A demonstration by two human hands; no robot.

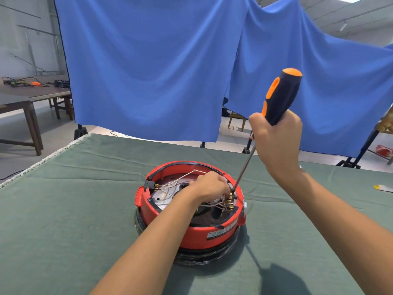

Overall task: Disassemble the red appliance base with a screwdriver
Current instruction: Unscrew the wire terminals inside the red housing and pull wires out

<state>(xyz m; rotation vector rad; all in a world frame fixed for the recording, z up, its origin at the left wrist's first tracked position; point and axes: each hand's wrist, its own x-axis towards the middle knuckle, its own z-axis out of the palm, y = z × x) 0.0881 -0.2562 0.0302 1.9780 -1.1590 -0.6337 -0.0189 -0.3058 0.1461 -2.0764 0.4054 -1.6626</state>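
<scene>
Base (192, 235): glossy red plastic, bare metal inside. Screwdriver (280, 99): matt black/orange handle, shiny metal shaft. Bench (63, 209): matt green cloth, creased. Backdrop (148, 71): blue cloth.

The scene is being viewed by a single head-worn wide-angle camera, which is being aimed forward and down from above the near edge of the green-covered table (85, 209). The table is being seen at close range; a blue curtain (148, 71) is being taken in beyond its far edge.
</scene>
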